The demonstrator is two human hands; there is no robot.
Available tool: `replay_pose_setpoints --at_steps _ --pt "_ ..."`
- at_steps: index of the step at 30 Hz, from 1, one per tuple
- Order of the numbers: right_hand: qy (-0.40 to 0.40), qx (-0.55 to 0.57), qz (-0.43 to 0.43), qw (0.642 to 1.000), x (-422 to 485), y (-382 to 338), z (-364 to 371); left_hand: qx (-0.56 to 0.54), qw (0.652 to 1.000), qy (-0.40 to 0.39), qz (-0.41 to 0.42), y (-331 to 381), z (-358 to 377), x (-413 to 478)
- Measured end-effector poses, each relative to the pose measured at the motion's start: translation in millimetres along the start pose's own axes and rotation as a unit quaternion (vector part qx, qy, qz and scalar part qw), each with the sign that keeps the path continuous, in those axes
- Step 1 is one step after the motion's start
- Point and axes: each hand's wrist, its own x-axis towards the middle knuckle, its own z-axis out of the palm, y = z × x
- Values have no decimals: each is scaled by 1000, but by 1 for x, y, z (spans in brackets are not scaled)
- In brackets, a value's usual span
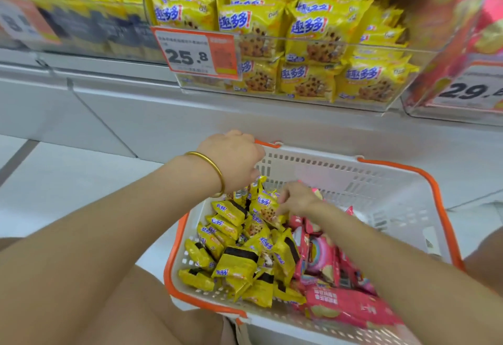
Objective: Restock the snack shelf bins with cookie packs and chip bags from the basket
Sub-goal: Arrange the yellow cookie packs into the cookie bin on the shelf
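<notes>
**A:** What's readable up top?

**B:** The clear shelf bin [272, 42] straight ahead of you is packed w/ yellow 趣多多 packs [307, 32], choc-chip cookies pictured on the front. Its orange price tag [190, 55] reads 25.8; the small print is too fine to read. The next bin [449, 45] to the rt holds red bags. Its tag [471, 90] starts 29., w/ the rest cut off. The left bin [81, 18] is blurred, and only an 8 shows on its tag [24, 22].

**A:** And the basket?

**B:** The white basket [381, 181] w/ an orange rim sits low in front of the shelf base, by your knees. Cookie packs [239, 257] are heaped in its left half, same 趣多多 print. Pink chip bags [326, 260] lie in the rt half, lettering too blurred to read.

**A:** Hands?

**B:** Your rt hand [296, 199] is down in the basket, fingertips pinching one yellow cookie pack [265, 208] atop the heap. Your rt forearm crosses over the chip bags and hides some. Your left hand [234, 159], gold bangle [209, 168] on the wrist, is over the basket's far-left corner. Its back faces you, fingers curled under. A few packs stand right beneath it, but can't tell if you grip them.
</notes>
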Motion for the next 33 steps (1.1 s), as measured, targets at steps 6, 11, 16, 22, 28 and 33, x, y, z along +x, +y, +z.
replay_pose_setpoints --at_steps 6,11,16,22,28,33 --pt "-54 189 -90 976 -71 -8 -99 -245 969 -16 -31 15 -19 6" --pt "-42 290 -147 945 -124 -27 -145 -392 918 63 7 34 -52 11" --pt "-5 238 -201 950 -174 -53 -178 -477 846 218 97 48 -96 8" --pt "411 -56 -166 894 -177 -106 -244 -274 832 478 62 33 -126 22" --pt "479 -212 -49 850 -106 -151 -277 -62 927 369 7 19 -112 56" --pt "402 -292 -10 868 -51 -155 -303 -58 931 360 9 10 -105 61"
